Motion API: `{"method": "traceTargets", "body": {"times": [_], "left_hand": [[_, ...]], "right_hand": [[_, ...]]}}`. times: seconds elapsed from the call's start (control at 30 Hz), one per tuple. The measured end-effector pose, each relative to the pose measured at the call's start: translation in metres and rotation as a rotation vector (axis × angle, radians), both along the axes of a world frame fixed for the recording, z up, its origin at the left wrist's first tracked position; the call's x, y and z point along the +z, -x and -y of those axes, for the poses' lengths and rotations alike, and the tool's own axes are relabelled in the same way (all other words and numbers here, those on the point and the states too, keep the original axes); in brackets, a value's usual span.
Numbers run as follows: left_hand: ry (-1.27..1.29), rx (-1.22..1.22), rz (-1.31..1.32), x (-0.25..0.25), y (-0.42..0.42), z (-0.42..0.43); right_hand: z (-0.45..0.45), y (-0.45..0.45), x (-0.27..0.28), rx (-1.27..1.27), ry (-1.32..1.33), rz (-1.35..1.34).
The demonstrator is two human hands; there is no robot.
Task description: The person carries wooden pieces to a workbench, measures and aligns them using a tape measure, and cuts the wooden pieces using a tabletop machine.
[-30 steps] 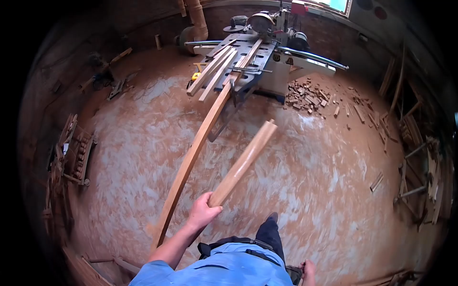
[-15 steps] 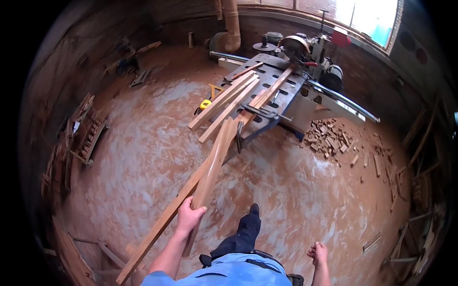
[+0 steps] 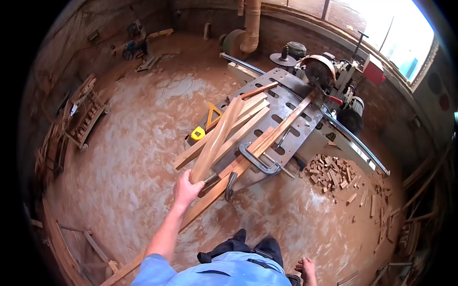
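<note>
My left hand [image 3: 186, 188] is wrapped round the lower end of a smooth wooden piece [image 3: 217, 141], which slants up over the near left side of the metal saw table [image 3: 286, 95]. Under and beside it lie several pale wooden strips [image 3: 243, 131]. A C-clamp [image 3: 259, 160] grips a long wooden bar [image 3: 210, 202] that runs off the table toward the lower left. My right hand [image 3: 305, 267] hangs low at my right side, its fingers curled, with nothing visible in them.
A circular saw blade [image 3: 318, 71] stands at the table's far end. A yellow tape measure [image 3: 197, 133] and yellow square [image 3: 213, 115] lie at the left edge. Offcuts [image 3: 332, 174] are heaped on the floor at right. A wheeled rack [image 3: 88, 119] stands at left.
The saw table is nearer and larger in view. The wooden piece in my left hand has swung from over the floor to over the strips on the table.
</note>
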State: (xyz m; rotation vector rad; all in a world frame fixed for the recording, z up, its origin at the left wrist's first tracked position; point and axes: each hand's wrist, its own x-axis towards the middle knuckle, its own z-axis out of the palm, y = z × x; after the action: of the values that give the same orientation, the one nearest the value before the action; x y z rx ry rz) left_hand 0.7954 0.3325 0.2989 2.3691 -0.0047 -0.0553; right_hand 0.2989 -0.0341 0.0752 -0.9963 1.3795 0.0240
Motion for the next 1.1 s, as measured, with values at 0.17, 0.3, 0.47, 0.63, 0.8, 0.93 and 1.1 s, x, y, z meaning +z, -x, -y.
{"method": "traceTargets", "body": {"times": [0.17, 0.3, 0.47, 0.63, 0.8, 0.93, 1.1], "left_hand": [[-0.204, -0.016, 0.229, 0.021, -0.062, 0.019], [-0.343, -0.038, 0.283, 0.051, -0.108, 0.041], [-0.444, -0.056, 0.265, 0.059, -0.164, 0.070], [-0.419, -0.061, 0.139, 0.058, -0.210, 0.101], [-0.361, -0.062, 0.042, 0.037, -0.281, 0.134], [-0.339, -0.047, 0.020, 0.001, -0.335, 0.151], [-0.381, 0.008, -0.104, -0.010, -0.357, 0.179]], "right_hand": [[0.085, -0.068, -0.013, 0.111, -0.030, 0.015], [0.163, -0.132, -0.029, 0.183, -0.007, 0.027], [0.248, -0.208, -0.036, 0.283, -0.021, 0.032], [0.313, -0.266, -0.023, 0.309, 0.001, 0.021], [0.311, -0.301, 0.020, 0.214, 0.049, 0.057], [0.303, -0.325, 0.045, 0.215, 0.157, 0.078], [0.290, -0.412, 0.114, 0.414, 0.427, 0.196]]}}
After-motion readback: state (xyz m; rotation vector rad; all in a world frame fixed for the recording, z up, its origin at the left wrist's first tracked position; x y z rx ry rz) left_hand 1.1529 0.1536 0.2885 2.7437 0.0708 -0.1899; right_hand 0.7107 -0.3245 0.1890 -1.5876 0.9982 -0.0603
